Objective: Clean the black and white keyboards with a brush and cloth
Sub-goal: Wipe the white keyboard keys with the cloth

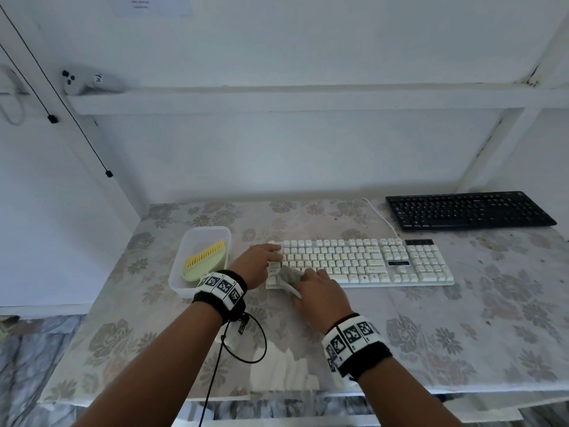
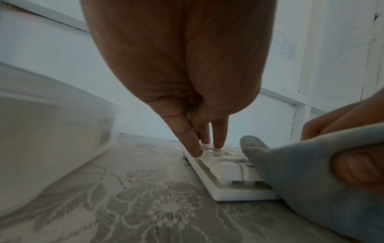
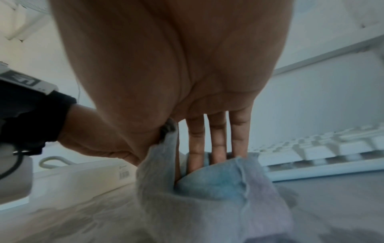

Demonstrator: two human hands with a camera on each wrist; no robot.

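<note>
Nearest, the right hand [image 1: 320, 291] pinches a grey cloth [image 1: 289, 276] against the near left corner of the white keyboard [image 1: 363, 261]. Just beyond, the left hand [image 1: 258, 260] steadies that end with straight fingers [image 2: 192, 144]. The keyboard's length runs away to the right, so the wipe likely travels rightward. The cloth hides the keys beneath. The brush [image 1: 204, 260] lies in its tub [image 1: 184, 288]; the black keyboard [image 1: 468, 210] sits far right.

No legible text on paper sheet [image 1: 153, 4] or container label [image 2: 105, 131]
</note>
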